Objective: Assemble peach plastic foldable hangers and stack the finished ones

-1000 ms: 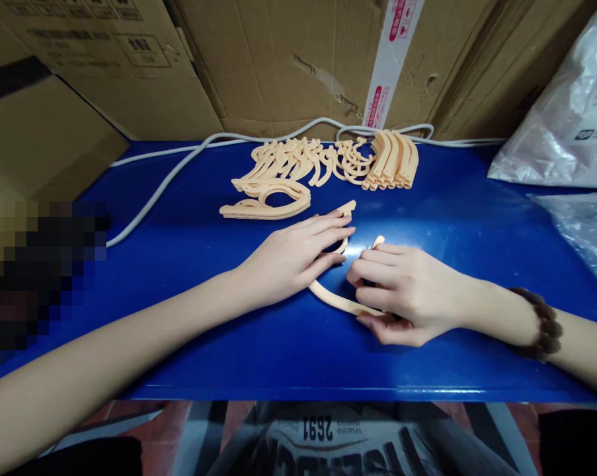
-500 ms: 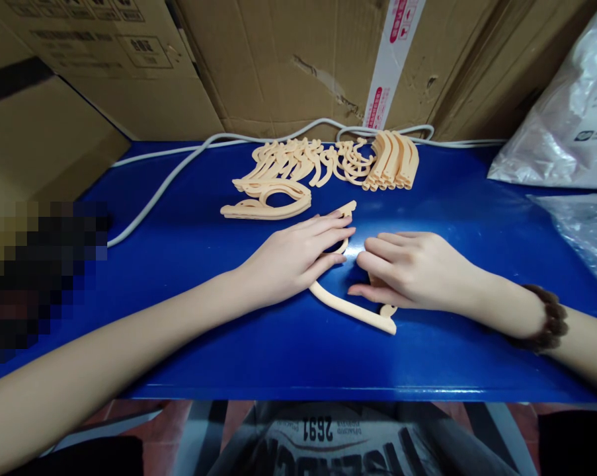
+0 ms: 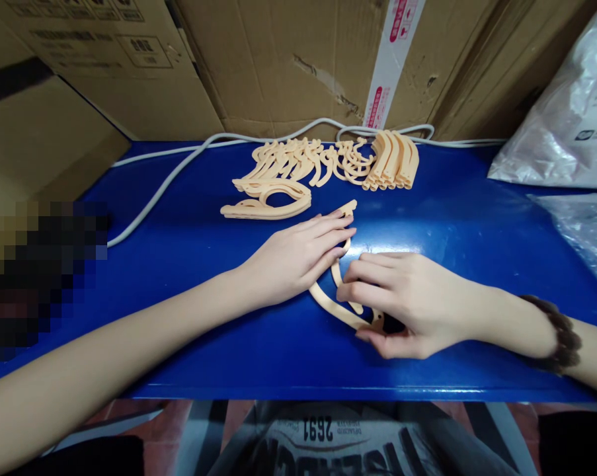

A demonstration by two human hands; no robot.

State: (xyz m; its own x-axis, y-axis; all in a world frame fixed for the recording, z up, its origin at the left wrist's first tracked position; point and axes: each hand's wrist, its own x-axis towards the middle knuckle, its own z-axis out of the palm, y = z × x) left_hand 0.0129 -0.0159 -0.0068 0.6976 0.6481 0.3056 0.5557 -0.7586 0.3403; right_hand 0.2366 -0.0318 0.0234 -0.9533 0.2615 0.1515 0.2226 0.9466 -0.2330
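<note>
A cream plastic folding hanger [image 3: 328,301], with curved arms, lies on the blue table under and between both hands. My left hand [image 3: 298,254] rests over its far part, fingers together and bent slightly across it, holding it against the table; the covered middle is hidden. At the near right end, my right hand [image 3: 407,301] has its fingers curled by the inner curved piece [image 3: 340,277] and its thumb at the tip of the outer arm, gripping the hanger between them. The exact contact under the right palm is hidden.
Beyond my left hand lie stacked hangers [image 3: 273,211]. Behind them are a heap of small curved pieces [image 3: 293,158] and a row of thicker curved arms [image 3: 392,162]. A white cable [image 3: 154,205] runs along the back, before cardboard boxes [image 3: 278,66]. Plastic bags [image 3: 566,125] stand at right.
My right hand has moved nearer and slightly left, its thumb now on the hanger's outer arm end. The inner curved piece now shows between my hands. My left hand stays in place.
</note>
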